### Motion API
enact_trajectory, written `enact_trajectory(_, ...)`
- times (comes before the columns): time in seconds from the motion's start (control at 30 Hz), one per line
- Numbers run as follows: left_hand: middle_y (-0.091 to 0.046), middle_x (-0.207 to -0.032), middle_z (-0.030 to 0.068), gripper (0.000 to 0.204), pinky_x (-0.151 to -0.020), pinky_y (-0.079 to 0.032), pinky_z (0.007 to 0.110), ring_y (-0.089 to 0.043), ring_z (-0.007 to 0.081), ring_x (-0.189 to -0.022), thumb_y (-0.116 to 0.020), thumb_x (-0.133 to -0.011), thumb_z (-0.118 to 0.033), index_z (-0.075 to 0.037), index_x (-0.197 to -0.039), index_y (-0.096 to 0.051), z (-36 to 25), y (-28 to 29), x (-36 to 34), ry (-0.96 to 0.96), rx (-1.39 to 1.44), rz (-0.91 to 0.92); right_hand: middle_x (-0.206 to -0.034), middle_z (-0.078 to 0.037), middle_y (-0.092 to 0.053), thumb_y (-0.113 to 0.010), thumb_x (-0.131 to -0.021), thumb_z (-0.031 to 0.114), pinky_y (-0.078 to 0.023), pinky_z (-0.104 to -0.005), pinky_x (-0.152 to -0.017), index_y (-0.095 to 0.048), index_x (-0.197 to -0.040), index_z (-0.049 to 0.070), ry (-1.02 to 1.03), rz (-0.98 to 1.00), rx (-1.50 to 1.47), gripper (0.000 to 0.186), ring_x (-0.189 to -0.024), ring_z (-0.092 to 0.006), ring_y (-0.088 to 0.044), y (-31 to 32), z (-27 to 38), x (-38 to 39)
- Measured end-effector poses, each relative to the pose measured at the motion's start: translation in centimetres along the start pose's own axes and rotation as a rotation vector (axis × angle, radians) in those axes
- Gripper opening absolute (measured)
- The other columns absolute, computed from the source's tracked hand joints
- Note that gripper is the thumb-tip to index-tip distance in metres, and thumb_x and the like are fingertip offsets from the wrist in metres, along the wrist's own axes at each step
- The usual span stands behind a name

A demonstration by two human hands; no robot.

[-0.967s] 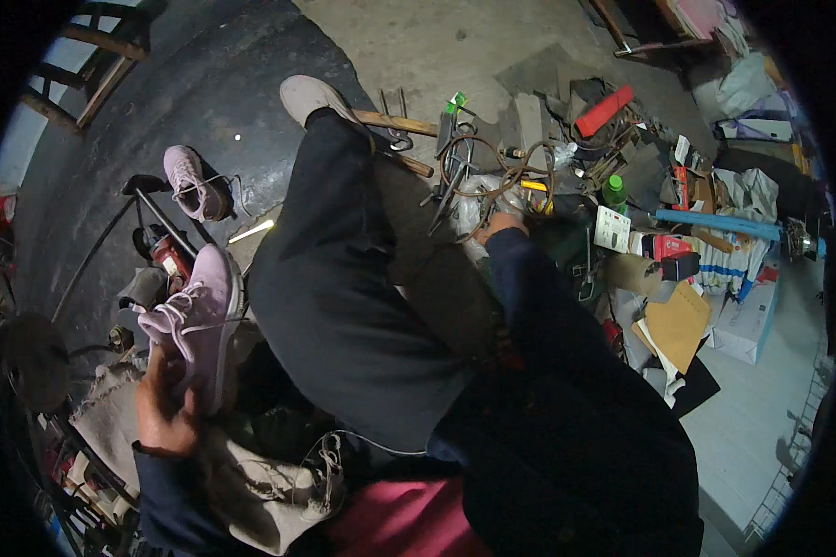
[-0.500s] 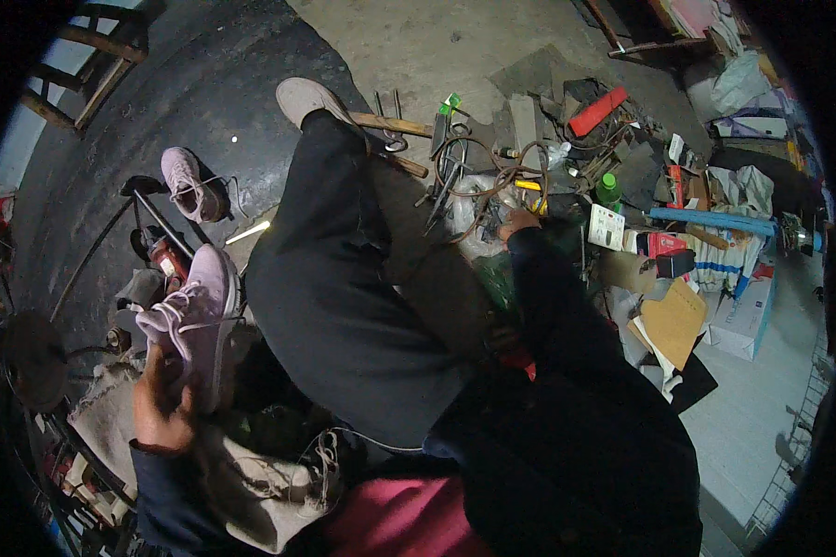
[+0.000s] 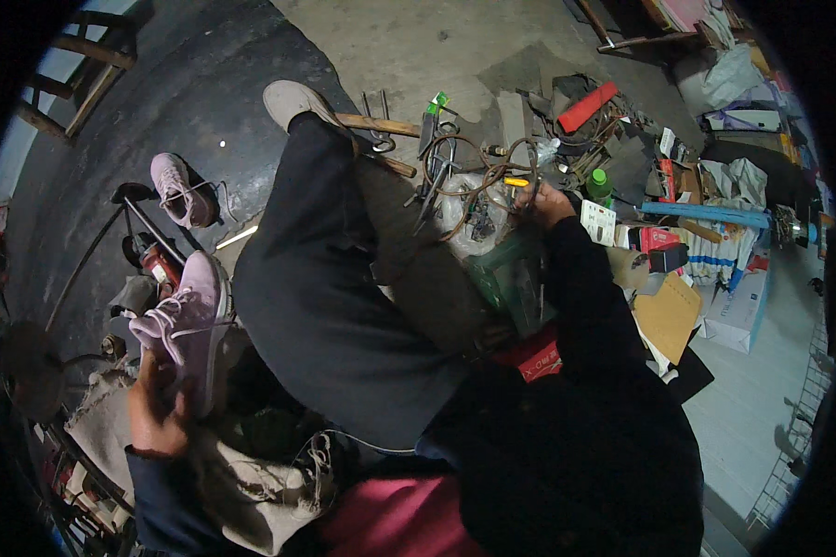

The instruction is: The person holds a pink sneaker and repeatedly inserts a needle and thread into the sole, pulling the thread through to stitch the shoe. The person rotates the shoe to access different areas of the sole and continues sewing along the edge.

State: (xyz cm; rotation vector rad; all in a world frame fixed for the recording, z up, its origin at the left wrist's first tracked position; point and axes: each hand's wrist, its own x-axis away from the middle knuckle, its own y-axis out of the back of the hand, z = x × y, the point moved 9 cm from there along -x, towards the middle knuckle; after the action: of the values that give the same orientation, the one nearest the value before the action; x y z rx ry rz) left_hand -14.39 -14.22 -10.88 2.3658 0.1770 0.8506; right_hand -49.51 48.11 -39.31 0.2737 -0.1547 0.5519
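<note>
My left hand (image 3: pixel 159 415) grips a pale pink lace-up sneaker (image 3: pixel 193 320) by its heel end, the thumb along the collar and the toe pointing away from me. Its mate, another pink sneaker (image 3: pixel 181 190), stands apart on the dark mat with loose laces. On the right, my right hand (image 3: pixel 552 204) is over the floor clutter, fingers curled in. A small yellow tool (image 3: pixel 516 182) lies right at its fingertips; whether they hold it or something else is hidden. Beside that hand are a clear plastic bag (image 3: pixel 469 223) of small parts and a loop of brown cord (image 3: pixel 485 160).
A hammer's wooden handle (image 3: pixel 378 124), a green-capped bottle (image 3: pixel 599 186), a red object (image 3: pixel 586 107) and a blue rod (image 3: pixel 706 214) lie among the clutter. A metal stand (image 3: pixel 158 232) rises by the sneakers. Beige cloth (image 3: pixel 260 492) lies near my left forearm.
My right hand has moved up and right, off the plastic bag to beside the yellow tool. The left hand keeps its hold on the sneaker. The whole view has shifted slightly.
</note>
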Motion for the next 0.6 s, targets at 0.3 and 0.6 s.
enact_trajectory(0.3, -0.050, -0.141, 0.0229, 0.071, -0.108, -0.041, 0.044, -0.052, 0.0347, -0.127, -0.059, -0.088, -0.006, 0.002, -0.152, -0.029, 0.3, 0.1, 0.0, 0.078, -0.105, 0.036, -0.113, -0.016, -0.070, -0.073, -0.078, 0.045, -0.056, -0.0417, -0.085, -0.072, -0.104, 0.007, -0.760, -0.058, 1.123, 0.047, -0.103, -0.0275, -0.069, -1.5, -4.4, -1.8)
enact_trajectory(0.6, -0.061, -0.125, 0.0210, 0.063, -0.103, -0.044, 0.041, -0.058, 0.0324, -0.119, -0.054, -0.081, 0.008, 0.004, -0.142, -0.041, -2.1, -0.1, -0.1, 0.046, 0.007, -0.080, -0.124, -0.014, -0.065, -0.076, -0.079, 0.040, -0.053, -0.0488, -0.091, -0.041, -0.144, 0.014, -0.709, 0.109, 1.172, 0.079, -0.111, -0.0369, -0.065, -6.1, -1.1, -2.0)
